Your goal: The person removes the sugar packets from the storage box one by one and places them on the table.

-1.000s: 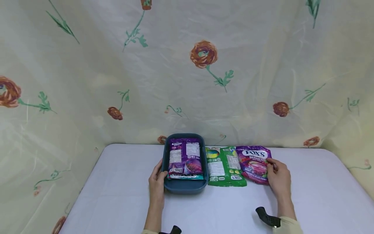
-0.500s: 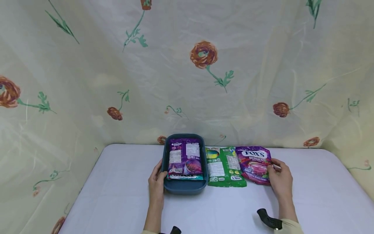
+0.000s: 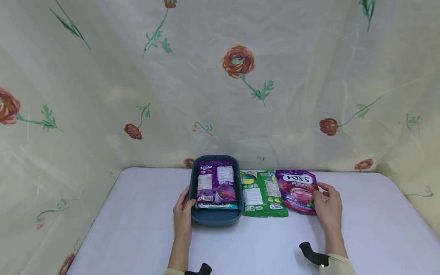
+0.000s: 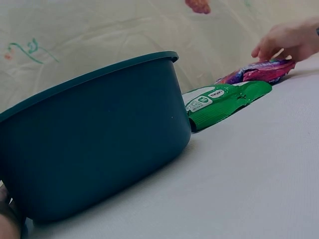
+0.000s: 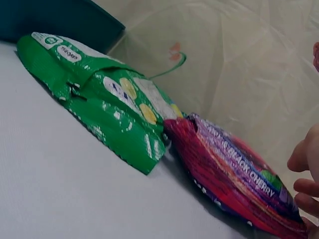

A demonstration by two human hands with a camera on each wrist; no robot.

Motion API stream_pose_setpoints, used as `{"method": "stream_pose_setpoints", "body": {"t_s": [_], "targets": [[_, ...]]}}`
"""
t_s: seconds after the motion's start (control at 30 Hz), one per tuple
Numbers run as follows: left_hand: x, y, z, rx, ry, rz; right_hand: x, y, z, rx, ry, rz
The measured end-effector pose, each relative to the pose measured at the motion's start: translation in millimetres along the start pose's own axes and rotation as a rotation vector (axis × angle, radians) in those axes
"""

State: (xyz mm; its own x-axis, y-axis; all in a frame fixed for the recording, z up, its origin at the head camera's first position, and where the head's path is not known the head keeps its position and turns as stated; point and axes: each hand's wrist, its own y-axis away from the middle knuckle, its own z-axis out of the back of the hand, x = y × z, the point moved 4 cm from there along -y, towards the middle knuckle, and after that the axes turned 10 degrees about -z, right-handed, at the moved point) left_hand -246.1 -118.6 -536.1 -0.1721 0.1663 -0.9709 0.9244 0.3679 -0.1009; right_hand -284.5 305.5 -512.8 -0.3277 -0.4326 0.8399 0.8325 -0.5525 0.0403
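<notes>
A blue tub stands on the table, holding a purple candy bag on top of a teal-edged packet. My left hand rests against the tub's left wall, thumb by the rim. In the left wrist view, the tub mostly hides that hand. Right of the tub lies a green candy bag, and beside it a purple-pink Fox's Berries bag. My right hand is at this bag's right edge, fingers loosely bent and thumb close against it.
White cloth covers the table, which ends at a flowered curtain behind and at the sides. A black strap piece projects from my right wrist, and another from my left.
My right fingers have slid slightly rightward, from over the Fox's Berries bag to its edge. The left hand stays at the tub. The head view has shifted a little.
</notes>
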Motion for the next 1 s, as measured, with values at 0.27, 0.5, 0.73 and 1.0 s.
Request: {"method": "stream_pose_setpoints", "body": {"t_s": [0.27, 0.5, 0.73, 1.0], "targets": [[1.4, 1.1, 2.5, -0.009, -0.022, 0.007, 13, 9, -2, -0.172, -0.19, 0.021], [0.2, -1.4, -0.2, 0.004, -0.012, 0.004, 24, 14, -10, -0.102, -0.303, -0.038], [-0.3, -1.9, -1.2, 0.003, -0.005, -0.01, 37, 27, -24, 0.091, -0.535, -0.031], [-0.2, 1.1, -0.9, 0.004, 0.016, 0.007, 64, 55, -43, 0.349, -0.739, -0.057]]}}
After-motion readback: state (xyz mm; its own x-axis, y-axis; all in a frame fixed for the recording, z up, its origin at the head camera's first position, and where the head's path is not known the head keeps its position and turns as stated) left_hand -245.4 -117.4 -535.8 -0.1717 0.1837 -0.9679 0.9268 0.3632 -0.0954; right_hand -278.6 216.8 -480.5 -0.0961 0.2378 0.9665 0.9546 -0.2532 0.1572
